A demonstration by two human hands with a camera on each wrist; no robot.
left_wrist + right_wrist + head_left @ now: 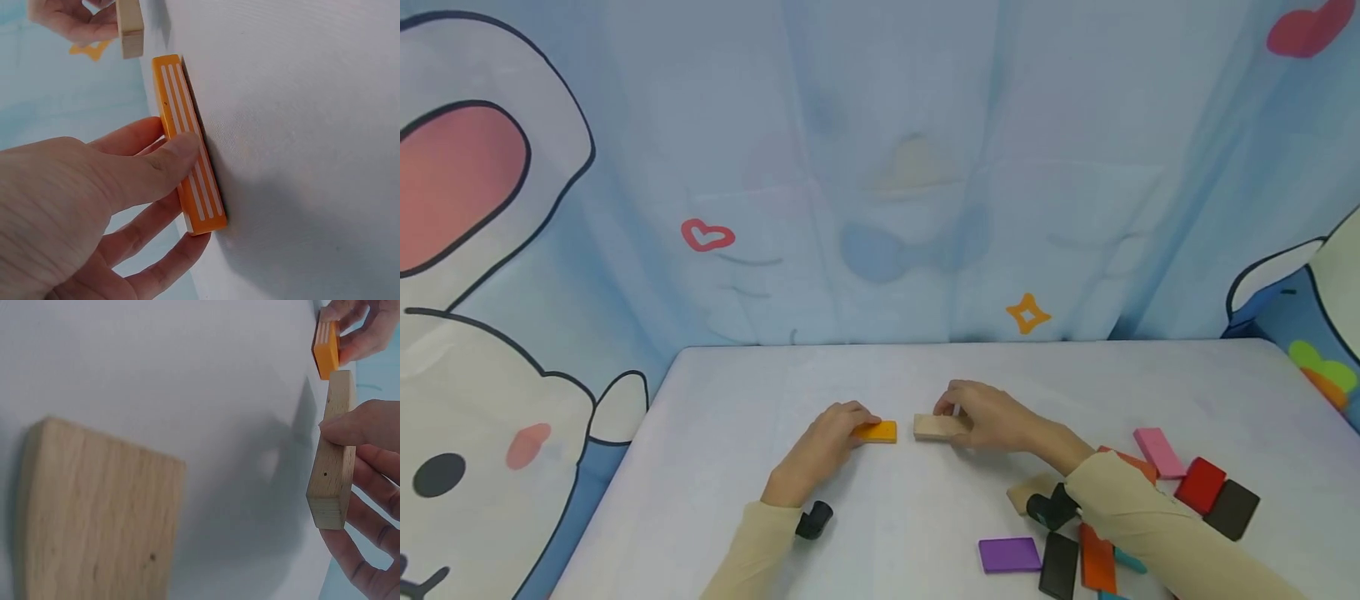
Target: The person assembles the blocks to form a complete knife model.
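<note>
My left hand (pixel 823 450) grips an orange block (pixel 882 432), a flat piece with white stripes along its edge. In the left wrist view the thumb lies across the striped edge of the orange block (pixel 173 94), with fingers behind it and at its near end. My right hand (pixel 1003 419) pinches a plain wooden block (pixel 934 427) between thumb and fingers. This wooden block (pixel 331 478) is tilted and casts a shadow on the tabletop in the right wrist view. A small gap separates the two blocks, which face each other end to end.
On the white table (pixel 910 517), several blocks lie around my right forearm: purple (pixel 1009 555), black (pixel 1060 567), orange (pixel 1097 562), pink (pixel 1159 452) and red (pixel 1200 485). Another plain wooden block (pixel 106 512) lies close below the right wrist. A patterned blue curtain (pixel 887 208) hangs behind.
</note>
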